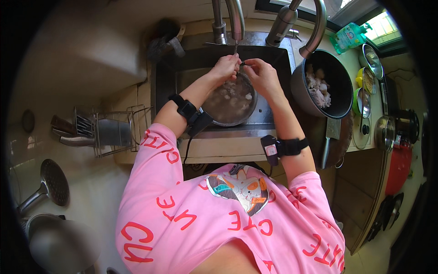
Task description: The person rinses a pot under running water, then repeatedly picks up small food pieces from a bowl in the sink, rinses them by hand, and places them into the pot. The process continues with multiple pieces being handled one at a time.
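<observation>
Water runs from the steel faucet (236,24) onto my left hand (226,67), which is closed around something small that its fingers mostly hide. Just to its right, my right hand (260,73) pinches a small dark item near the left fingertips; what it is I cannot tell. Below both hands, a round metal bowl (255,102) of cloudy brownish water with pale pieces sits in the sink (267,118). Right of the sink stands a deep dark pot (344,68) holding pale pieces that look like raw meat (319,89).
A cleaver (332,129) lies on a round board (344,137) beside the pot. Behind are a second faucet (282,24) and a green pump bottle (349,37). Small bowls (362,102) line the right counter. A wire knife rack (113,130) hangs at left.
</observation>
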The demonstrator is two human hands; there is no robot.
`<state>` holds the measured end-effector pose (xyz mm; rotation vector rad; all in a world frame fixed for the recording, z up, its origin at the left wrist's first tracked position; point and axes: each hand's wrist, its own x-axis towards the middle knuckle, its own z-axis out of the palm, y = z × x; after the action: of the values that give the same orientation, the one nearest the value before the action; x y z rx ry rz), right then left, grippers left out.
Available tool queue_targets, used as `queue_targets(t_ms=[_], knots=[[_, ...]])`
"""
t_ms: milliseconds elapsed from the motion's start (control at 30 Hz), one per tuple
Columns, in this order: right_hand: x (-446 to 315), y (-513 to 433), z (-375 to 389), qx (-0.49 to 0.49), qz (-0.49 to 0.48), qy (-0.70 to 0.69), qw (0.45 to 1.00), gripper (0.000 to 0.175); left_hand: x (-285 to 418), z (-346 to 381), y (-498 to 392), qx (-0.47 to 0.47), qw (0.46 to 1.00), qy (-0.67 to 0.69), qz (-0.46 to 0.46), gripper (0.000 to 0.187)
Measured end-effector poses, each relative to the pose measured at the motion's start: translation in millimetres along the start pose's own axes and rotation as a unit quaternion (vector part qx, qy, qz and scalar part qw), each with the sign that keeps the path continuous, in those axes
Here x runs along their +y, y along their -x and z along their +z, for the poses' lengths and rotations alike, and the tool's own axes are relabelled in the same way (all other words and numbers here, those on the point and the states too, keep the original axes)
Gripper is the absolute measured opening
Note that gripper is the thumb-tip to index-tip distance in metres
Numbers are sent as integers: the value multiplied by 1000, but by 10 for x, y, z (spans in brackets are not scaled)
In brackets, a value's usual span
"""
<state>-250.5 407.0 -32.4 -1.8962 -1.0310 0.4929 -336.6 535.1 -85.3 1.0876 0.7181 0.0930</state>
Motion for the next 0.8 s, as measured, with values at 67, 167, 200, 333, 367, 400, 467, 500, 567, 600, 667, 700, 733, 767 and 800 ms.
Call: queue_targets(t_ms=[67, 167, 200, 333, 367, 400, 467, 500, 567, 600, 667, 700, 733, 767, 800], knots=[[88, -51, 129, 6, 4, -16, 1000, 22, 5, 17, 2, -8, 1000, -19, -7, 30], [238, -86, 253, -13, 44, -39, 998, 28, -5, 19, 1, 2, 999, 15, -35, 32], [289, -90, 298, -1, 42, -62, 997, 28, -5, 5, 0, -7, 998, 41, -48, 31], [434, -128, 427, 14, 73, -126, 989, 29, -27, -53, 20, -86, 985, 132, -75, 30], [438, -131, 444, 15, 37, -139, 989, 28, -40, -55, 26, -74, 992, 88, -49, 31], [425, -134, 457, 17, 34, -145, 989, 27, -50, -52, 29, -67, 996, 42, -32, 32], [361, -132, 468, 16, 27, -130, 991, 27, -63, -53, 38, 1, 999, -47, -2, 34], [319, -136, 462, 12, 22, -110, 994, 27, -66, -54, 40, 26, 996, -87, 6, 35], [235, -129, 453, -1, 31, -73, 997, 27, -55, -91, 63, 33, 997, -70, -15, 38], [195, -160, 454, -9, 43, -57, 997, 28, -38, -119, 72, 39, 997, -55, -24, 39], [146, -207, 476, -18, 32, -38, 999, 28, -7, -175, 100, 53, 998, -33, -31, 44], [139, -230, 487, -15, 43, -41, 998, 29, 7, -196, 116, 55, 998, -14, -34, 46], [146, -251, 497, -12, 48, -46, 998, 29, 30, -230, 129, 32, 998, 25, -46, 50], [158, -268, 506, -9, 68, -46, 997, 30, 40, -242, 147, 25, 999, 25, -39, 50], [178, -280, 510, -19, 86, -63, 994, 30, 51, -253, 162, 16, 999, 28, -35, 50]])
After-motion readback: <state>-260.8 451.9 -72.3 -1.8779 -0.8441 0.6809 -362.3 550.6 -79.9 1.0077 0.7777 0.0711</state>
